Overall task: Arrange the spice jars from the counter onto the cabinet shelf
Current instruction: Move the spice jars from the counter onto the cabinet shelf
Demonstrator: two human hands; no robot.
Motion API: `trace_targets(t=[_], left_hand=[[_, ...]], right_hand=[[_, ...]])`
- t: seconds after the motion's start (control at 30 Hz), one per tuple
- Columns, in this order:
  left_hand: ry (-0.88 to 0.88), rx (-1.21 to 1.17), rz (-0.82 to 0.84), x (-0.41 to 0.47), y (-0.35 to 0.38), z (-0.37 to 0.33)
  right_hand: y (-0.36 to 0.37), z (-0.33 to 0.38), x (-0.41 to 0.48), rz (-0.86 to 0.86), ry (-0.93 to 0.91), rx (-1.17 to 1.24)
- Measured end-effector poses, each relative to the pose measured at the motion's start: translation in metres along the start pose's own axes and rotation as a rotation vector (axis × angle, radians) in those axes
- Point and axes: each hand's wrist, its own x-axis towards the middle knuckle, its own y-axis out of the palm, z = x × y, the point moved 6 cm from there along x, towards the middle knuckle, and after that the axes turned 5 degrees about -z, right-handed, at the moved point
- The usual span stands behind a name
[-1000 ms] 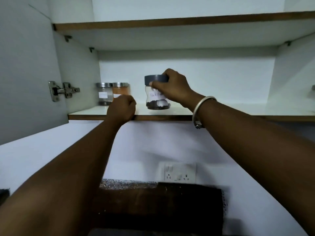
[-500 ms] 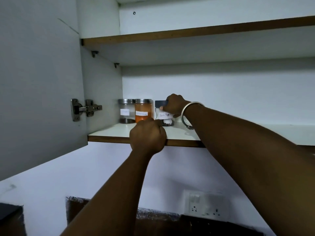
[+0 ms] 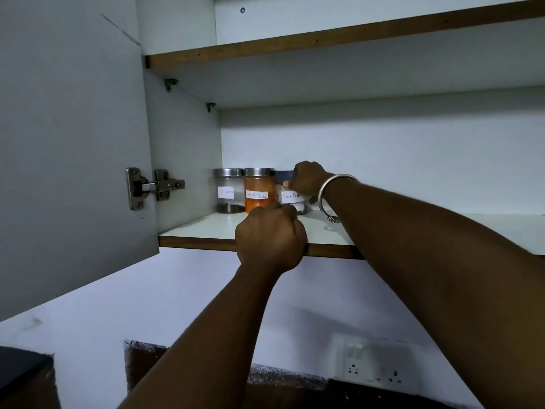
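At frame centre, the right hand (image 3: 308,180) clasps the grey-lidded clear black-pepper jar (image 3: 290,196) on the white cabinet shelf (image 3: 206,228), seemingly lining it up just beside the orange chilli-powder jar (image 3: 257,190) and steel-lidded cloves jar (image 3: 228,190). The left hand (image 3: 269,239), fisted, grips the shelf edge, apparently steadying the reach and partly hiding the jar.

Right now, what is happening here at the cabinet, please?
A person is putting spice jars on the lower cabinet shelf. The right hand holds the black pepper jar by its dark lid, placing it at the back, right beside the orange chilli powder jar. The cloves jar stands left of that one, so the three form a row. The left hand is closed in a fist and rests on the shelf's front edge.
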Motion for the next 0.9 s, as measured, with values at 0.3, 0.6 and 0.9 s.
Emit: trace_targets(t=[0.3, 0.6, 0.9], left_hand=[[0.018, 0.0, 0.028, 0.003, 0.001, 0.001], [-0.132, -0.438, 0.187, -0.025, -0.042, -0.024], [-0.175, -0.692, 0.258, -0.216, -0.079, -0.066]], right_hand=[[0.007, -0.046, -0.072, 0.316, 0.452, 0.823], [-0.057, 0.029, -0.218, 0.278, 0.114, 0.81], [0.015, 0.02, -0.413, -0.034, 0.09, 0.782]])
